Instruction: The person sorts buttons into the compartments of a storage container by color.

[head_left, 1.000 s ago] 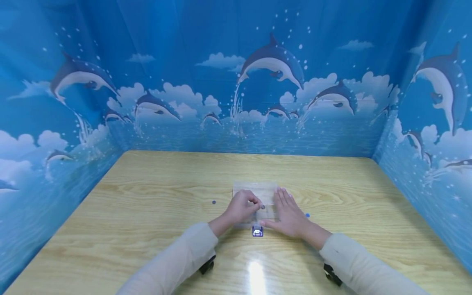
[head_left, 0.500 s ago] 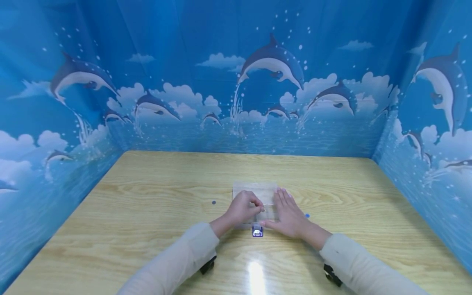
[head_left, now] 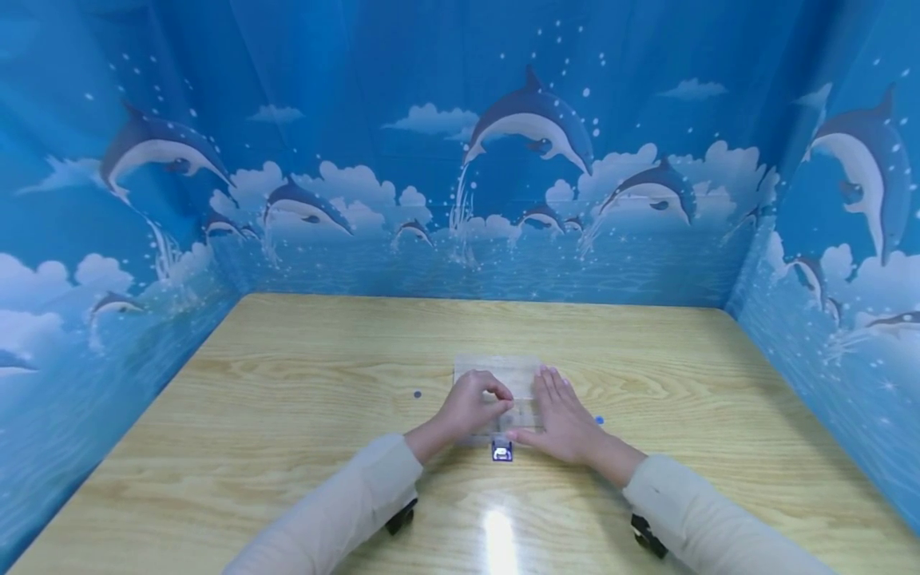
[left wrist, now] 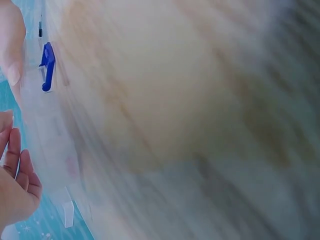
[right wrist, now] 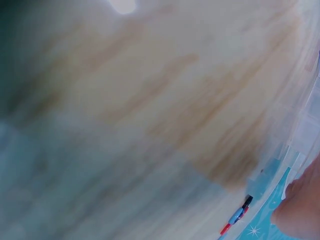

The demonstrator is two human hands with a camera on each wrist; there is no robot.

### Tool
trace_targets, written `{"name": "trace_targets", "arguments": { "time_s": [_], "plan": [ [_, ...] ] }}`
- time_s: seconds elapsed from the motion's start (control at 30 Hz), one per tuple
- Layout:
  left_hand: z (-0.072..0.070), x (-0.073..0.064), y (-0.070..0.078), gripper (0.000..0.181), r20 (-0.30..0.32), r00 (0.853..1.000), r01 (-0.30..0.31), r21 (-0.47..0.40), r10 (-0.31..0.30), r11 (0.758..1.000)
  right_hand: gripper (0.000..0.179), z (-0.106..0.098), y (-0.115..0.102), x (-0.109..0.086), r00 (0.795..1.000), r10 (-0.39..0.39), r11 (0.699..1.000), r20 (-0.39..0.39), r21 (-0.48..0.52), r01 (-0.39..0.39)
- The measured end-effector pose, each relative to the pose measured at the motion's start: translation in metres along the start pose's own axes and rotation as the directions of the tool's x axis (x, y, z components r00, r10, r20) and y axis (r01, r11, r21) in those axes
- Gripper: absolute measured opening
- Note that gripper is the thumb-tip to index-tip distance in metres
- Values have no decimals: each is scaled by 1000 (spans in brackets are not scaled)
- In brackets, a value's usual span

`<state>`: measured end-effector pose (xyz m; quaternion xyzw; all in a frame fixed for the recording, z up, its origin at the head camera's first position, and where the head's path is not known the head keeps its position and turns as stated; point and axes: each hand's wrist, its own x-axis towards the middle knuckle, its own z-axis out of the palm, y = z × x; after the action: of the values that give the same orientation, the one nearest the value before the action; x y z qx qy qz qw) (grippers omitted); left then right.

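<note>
A clear plastic compartment box (head_left: 496, 366) stands on the table with a blue latch (head_left: 501, 452) at its front. Over its middle hovers my left hand (head_left: 470, 406), thumb and index fingertips brought together; whether a small disc sits between them cannot be seen. In the left wrist view that left hand (left wrist: 17, 185) shows at the left edge, its other fingers curled loosely. My right hand (head_left: 568, 423) rests on the box's right side with fingers straight, thumb near the latch. Its thumb side also appears as the right hand (left wrist: 11, 45) in the left wrist view.
On the table (head_left: 302, 447) a dark small disc (head_left: 417, 394) lies left of the box. A blue disc (head_left: 600, 420) is just right of my right hand. Small red, blue and black pieces (right wrist: 236, 215) show in the right wrist view. A dolphin-printed curtain (head_left: 402, 160) surrounds the table.
A second ago a small dark disc showed between my left fingertips; now it is out of sight. The left hand has shifted only slightly. My right hand has stayed in place.
</note>
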<state>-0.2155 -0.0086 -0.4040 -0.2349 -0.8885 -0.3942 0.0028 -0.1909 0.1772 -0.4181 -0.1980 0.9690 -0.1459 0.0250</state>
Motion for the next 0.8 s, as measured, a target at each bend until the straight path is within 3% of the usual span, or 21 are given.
{"name": "trace_targets", "arguments": {
  "time_s": [0.23,0.47,0.8],
  "plan": [
    [-5,-2,-7,6,-3,999,38,-36,-39,999,104,0,0,0,1000,1,1000,-1,-1,-1],
    [-12,-6,-13,7,-41,999,-10,-49,8,999,104,-1,0,-1,1000,6,1000,4,-6,-6],
    [-19,-12,-19,8,-61,998,-30,-27,28,999,103,-1,-1,-1,1000,8,1000,-3,2,-8]
  ]
}}
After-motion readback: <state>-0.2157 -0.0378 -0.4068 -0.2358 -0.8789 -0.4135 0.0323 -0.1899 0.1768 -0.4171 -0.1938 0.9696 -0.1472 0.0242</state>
